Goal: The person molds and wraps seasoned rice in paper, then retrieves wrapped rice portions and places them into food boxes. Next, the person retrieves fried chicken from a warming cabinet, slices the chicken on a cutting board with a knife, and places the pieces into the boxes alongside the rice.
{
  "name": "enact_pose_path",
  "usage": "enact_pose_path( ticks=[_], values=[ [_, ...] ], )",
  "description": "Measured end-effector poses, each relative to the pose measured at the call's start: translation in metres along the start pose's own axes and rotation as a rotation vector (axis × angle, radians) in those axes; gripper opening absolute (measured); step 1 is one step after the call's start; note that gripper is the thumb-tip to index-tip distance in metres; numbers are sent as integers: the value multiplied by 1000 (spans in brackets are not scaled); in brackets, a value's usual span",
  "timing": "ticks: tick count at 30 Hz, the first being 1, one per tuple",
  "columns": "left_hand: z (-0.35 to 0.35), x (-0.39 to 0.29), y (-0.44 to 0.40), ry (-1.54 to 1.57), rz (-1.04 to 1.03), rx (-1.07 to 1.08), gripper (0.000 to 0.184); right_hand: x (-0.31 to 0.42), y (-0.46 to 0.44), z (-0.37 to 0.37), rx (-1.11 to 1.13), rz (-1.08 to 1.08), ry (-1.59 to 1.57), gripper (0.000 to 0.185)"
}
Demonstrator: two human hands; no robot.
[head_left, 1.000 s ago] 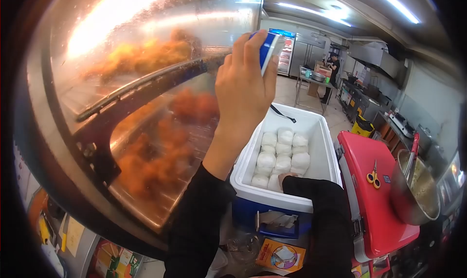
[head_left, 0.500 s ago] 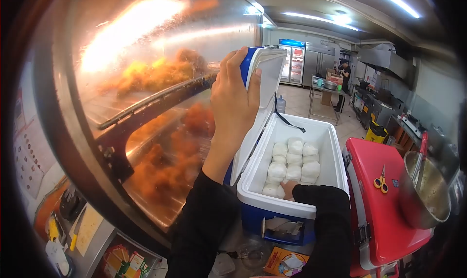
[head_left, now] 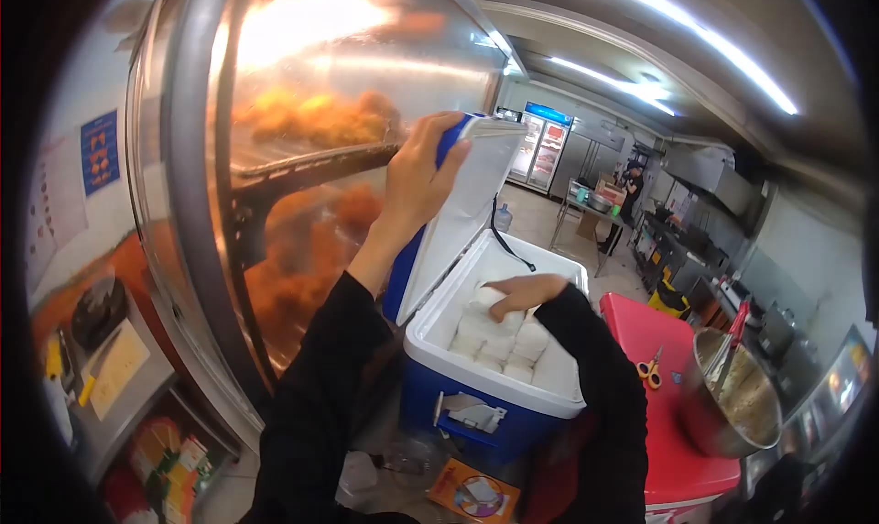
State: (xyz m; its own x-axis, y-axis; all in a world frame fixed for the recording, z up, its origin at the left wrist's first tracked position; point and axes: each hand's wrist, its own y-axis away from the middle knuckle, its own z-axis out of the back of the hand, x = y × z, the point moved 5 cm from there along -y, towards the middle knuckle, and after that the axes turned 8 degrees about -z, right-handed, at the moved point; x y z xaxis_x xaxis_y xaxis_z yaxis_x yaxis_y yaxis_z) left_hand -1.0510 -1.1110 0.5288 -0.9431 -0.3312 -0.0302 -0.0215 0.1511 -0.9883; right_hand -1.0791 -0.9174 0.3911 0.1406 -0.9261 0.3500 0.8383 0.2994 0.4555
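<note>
My left hand (head_left: 417, 180) grips the top edge of a blue and white cooler lid (head_left: 481, 176), holding it tilted up. Below it, the blue cooler box (head_left: 513, 428) stands with its white inside showing. Rows of rounded white bundles (head_left: 497, 343), apparently wrapped in clear plastic, lie packed in it. My right hand (head_left: 531, 293) reaches in at the far end of the rows, its fingers curled over one white bundle (head_left: 483, 297). Part of that bundle is hidden by the fingers.
A glass warming cabinet (head_left: 316, 158) with fried food rises at left. To the right, a red cooler (head_left: 632, 332) bears scissors (head_left: 650, 370) and a metal bowl (head_left: 751, 409) with a whisk. An orange box (head_left: 472, 492) lies below. A person (head_left: 632, 194) stands farther back.
My right hand has moved from the near end of the bundles to the far end and onto one there. My left hand still holds the lid. The view has shifted and tilted.
</note>
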Motion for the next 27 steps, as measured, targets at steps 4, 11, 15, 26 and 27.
enact_pose_path(
  ticks=[4,11,15,26,27],
  values=[
    [-15,-20,-8,-16,-155,172,27,76,112,16,-48,356,192,61],
    [-64,-82,6,148,-544,532,36,132,215,-8,163,659,312,69],
    [-104,-127,41,235,-835,551,42,129,233,-21,59,518,341,68],
    [-148,-162,125,313,-866,696,32,119,253,-45,-138,291,621,66],
    [-146,-166,125,315,-791,730,31,122,252,-49,-149,283,625,66]
  ],
)
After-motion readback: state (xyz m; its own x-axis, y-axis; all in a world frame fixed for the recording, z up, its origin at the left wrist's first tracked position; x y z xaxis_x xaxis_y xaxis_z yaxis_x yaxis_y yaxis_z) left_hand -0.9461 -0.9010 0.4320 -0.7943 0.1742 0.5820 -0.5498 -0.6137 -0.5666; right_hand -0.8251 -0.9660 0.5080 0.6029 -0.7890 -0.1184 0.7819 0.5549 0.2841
